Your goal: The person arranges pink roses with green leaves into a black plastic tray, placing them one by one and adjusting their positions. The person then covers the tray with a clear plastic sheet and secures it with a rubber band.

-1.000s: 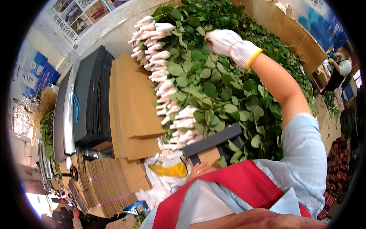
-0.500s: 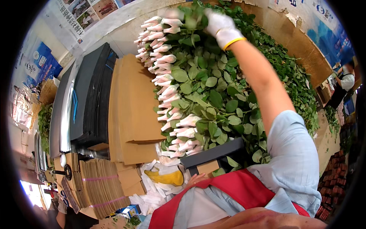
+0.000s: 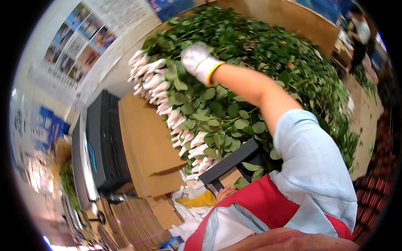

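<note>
Buds [image 3: 160, 87] in tapered pinkish-white sleeves lay in a ragged row along the left edge of a heap of green leafy stems [image 3: 272, 60]. Right hand [image 3: 197, 60], in a white cloth glove with a yellow cuff, was over the stems near the row's far end. Fingers looked bunched but blurred; couldn't tell if it gripped any stems. Left hand [image 3: 225, 193], bare, sat low beside a dark grey ridged bar [image 3: 230, 162], partly behind a bright red apron [image 3: 253, 195]; couldn't tell its grip either. Flat brown cardboard sheets [image 3: 144, 142] lay just left of the buds. Limp yellow item [image 3: 199, 200] sat on loose white scraps [image 3: 186, 229] near the left hand. Co-worker [image 3: 362, 31] stood well apart, far right.
</note>
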`<state>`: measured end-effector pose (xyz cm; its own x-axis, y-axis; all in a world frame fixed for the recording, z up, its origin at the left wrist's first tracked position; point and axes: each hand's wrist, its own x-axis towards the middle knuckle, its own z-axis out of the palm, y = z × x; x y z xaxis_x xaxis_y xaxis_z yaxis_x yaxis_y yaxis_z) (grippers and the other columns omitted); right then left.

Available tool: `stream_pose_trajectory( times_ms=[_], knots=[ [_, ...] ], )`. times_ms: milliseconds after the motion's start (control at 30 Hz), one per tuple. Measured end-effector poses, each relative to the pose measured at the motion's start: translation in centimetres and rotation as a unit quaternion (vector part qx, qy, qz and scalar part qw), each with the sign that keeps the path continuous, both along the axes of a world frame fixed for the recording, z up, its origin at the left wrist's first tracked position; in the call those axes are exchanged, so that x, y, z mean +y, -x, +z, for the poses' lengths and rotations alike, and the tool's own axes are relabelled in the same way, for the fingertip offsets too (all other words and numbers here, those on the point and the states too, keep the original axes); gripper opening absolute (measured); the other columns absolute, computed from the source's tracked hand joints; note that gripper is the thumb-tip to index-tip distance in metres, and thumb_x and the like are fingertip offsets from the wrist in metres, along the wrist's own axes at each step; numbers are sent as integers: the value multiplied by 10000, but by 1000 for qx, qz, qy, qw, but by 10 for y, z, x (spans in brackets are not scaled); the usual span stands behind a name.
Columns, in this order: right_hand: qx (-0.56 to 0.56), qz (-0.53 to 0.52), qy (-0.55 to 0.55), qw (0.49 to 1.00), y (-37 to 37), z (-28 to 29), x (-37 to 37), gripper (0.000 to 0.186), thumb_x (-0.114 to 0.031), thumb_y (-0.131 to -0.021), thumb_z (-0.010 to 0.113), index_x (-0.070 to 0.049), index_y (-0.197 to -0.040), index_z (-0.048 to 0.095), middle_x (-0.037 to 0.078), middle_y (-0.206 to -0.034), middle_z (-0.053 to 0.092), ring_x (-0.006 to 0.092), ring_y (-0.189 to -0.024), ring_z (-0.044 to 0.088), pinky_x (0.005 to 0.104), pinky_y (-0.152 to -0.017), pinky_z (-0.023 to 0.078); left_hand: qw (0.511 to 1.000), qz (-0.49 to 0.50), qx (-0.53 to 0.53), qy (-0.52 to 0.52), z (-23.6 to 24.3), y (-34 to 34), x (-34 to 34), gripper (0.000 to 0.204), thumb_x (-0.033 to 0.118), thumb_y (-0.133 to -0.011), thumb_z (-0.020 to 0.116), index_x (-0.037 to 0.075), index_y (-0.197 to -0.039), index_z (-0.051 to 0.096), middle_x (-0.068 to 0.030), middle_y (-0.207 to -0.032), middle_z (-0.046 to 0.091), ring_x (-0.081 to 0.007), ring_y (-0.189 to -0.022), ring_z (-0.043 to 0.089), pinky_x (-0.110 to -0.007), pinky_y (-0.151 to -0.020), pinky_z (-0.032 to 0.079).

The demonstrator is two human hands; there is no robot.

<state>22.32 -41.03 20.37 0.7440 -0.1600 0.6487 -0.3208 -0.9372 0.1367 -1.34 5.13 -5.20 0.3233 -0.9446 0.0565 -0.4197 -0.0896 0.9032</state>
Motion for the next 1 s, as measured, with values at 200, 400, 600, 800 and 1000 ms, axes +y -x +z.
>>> stream_pose_trajectory(
  times_ms=[200,400,600,800,1000],
  knots=[
    [-7,-35,-58,998,-11,-71,-5,198,-180,-848,552,-116,-982,684,77,-896,702,251,-928,686,487,-880,466,999,0,52,-10,-8,-8,4,375,310,-976,471,169,-1284,632,-61,-1312,606,-271,-1367,438,-468,-1172,232],
    [-50,60,38,996,9,-60,41,112,-206,-837,555,-119,-866,619,46,-784,619,233,-799,649,445,-761,514,894,58,444,7,-43,0,24,369,281,-992,446,126,-1268,635,-85,-1290,613,-288,-1337,469,-468,-1163,267],
    [116,-10,-97,988,42,-60,5,254,-261,-971,389,-146,-1019,611,62,-981,636,227,-818,674,427,-665,512,996,-13,-76,40,20,-3,-6,350,252,-928,564,124,-1244,647,-114,-1295,600,-315,-1314,485,-519,-1122,321],
    [-64,19,89,994,95,24,20,113,-218,-868,536,-178,-899,637,-7,-862,623,180,-802,667,396,-638,505,991,-43,-102,71,14,-15,-5,407,244,-843,663,162,-1242,664,-126,-1346,566,-331,-1301,492,-533,-1111,322],
    [-29,78,38,996,118,51,23,233,-214,-935,473,-148,-1094,631,26,-1112,611,229,-968,656,450,-725,537,999,32,-3,11,27,-12,-8,464,203,-802,723,108,-1252,659,-159,-1340,563,-354,-1269,508,-510,-1121,317]
  ],
)
